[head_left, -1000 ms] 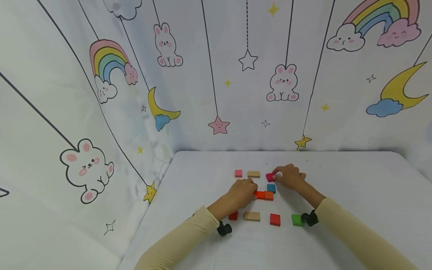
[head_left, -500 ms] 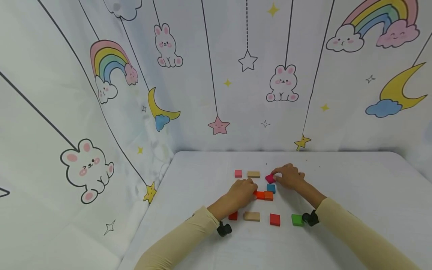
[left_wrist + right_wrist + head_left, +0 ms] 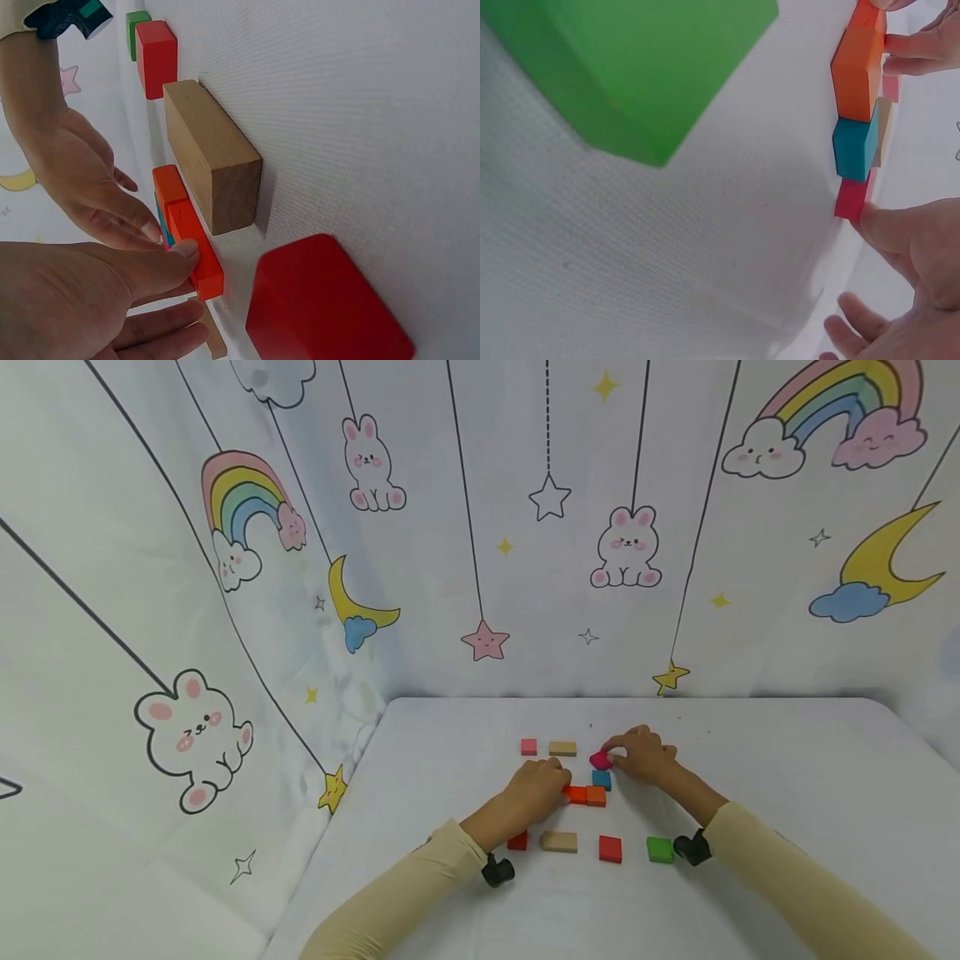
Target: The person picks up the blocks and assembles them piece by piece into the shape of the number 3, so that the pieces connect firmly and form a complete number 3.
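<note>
In the head view my left hand (image 3: pixel 528 792) pinches an orange-red block (image 3: pixel 576 795) between thumb and fingers; the left wrist view shows its thumb (image 3: pixel 184 253) along the block's side. Against that block's right end lies an orange block (image 3: pixel 596 796). A blue block (image 3: pixel 602 780) sits just behind the orange one. My right hand (image 3: pixel 641 753) pinches a magenta block (image 3: pixel 601 761) right behind the blue block, partly covered by the fingers. From the right wrist, the magenta block (image 3: pixel 853 199) lines up at the blue block's (image 3: pixel 855 146) far end, the right thumb at its side.
Farther back lie a pink block (image 3: pixel 528 747) and a wooden block (image 3: pixel 562 748). Nearer the front are a red block (image 3: pixel 517 841) partly under the left wrist, a wooden block (image 3: pixel 559 842), another red block (image 3: pixel 610 849) and a green block (image 3: pixel 660 850) beside the right wrist camera.
The magenta block has turned and come nearer to the blue block in my right hand's fingers. My left hand has stayed in place on the orange-red block.
</note>
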The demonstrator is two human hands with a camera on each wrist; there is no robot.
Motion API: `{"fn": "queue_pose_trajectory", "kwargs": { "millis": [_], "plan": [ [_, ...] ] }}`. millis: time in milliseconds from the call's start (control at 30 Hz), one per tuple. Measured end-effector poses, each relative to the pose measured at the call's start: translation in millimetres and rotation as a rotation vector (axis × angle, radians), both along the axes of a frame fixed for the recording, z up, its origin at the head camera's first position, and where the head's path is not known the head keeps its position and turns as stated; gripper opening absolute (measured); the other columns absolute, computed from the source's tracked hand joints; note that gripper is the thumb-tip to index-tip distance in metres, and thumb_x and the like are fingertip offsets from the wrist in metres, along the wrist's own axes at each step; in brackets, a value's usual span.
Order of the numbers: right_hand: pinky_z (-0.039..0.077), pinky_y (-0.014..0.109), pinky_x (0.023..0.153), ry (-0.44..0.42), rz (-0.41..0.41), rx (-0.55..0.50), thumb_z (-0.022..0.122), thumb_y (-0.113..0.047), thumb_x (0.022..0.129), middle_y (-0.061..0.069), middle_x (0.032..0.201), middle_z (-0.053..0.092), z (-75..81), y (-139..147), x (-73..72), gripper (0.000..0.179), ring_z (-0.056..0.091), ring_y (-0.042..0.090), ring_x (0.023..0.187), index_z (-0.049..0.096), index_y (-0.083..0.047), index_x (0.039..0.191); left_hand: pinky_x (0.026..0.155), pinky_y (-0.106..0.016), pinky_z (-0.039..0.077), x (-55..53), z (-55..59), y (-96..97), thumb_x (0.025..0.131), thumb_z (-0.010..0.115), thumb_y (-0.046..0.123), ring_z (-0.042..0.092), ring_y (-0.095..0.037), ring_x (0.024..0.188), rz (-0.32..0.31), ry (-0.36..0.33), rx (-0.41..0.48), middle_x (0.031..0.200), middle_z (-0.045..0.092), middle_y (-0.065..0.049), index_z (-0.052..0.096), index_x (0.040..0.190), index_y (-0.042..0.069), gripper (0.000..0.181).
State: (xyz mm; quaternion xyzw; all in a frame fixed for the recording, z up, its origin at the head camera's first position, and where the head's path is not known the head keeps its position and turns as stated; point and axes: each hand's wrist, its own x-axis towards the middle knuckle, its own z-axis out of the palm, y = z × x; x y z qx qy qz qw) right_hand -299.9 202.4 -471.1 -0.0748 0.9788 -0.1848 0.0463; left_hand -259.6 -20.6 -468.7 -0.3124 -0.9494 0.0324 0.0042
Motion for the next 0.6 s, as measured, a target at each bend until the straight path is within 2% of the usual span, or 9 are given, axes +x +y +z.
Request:
{"fn": "queue_pose_trajectory", "kwargs": {
  "millis": [600],
  "plan": [
    [0.041,0.077,0.093,-0.014,0.017,-0.005,0.070,-0.015,0.101,0.035,0.135,0.054,0.5,-0.1,2.3,0.024,0.046,0.056,0.128,0.076,-0.013,0.124,0.093,-0.025,0.054,0.6,0.7,-0.3,0.099,0.076,0.034,0.066,-0.013,0.101,0.009,-0.005,0.011,0.118,0.072,-0.001,0.076,0.124,0.017,0.030]
  ]
}}
